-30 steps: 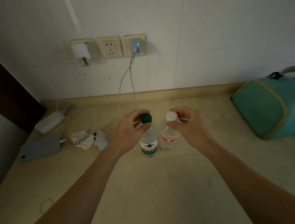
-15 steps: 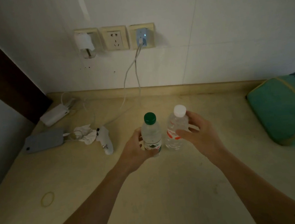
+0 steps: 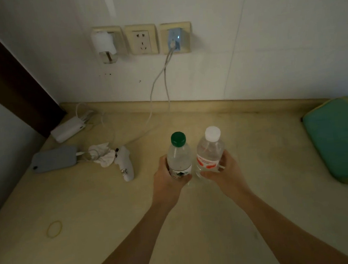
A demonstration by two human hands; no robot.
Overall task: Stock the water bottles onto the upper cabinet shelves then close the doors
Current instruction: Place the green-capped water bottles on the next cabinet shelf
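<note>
So far you have only the pick-up in hand: your left hand (image 3: 169, 179) has its fingers wrapped round the lower body of the green-capped bottle (image 3: 179, 154), and your right hand (image 3: 225, 172) is curled the same way round the white-capped bottle (image 3: 209, 149). Both bottles stand upright, just beside each other, above the counter (image 3: 114, 231); whether their bases are clear of it is hidden by your hands. Neither the cabinet nor its shelves or doors show here, so I judge the stocking and the closing are all still ahead of you.

Working left to right across the pale yellowish counter: a dark wooden panel (image 3: 6, 73) at the far left, a white power bank (image 3: 68, 128) by the wall, a grey phone (image 3: 54, 159), a rubber band (image 3: 54, 229) nearer you, a crumpled tissue (image 3: 102, 156), a small white device (image 3: 125, 166). On the wall, three sockets (image 3: 141, 39) with a cable (image 3: 159, 76) trailing down. At the far right lies a teal bag (image 3: 342, 140). The room is dim.
</note>
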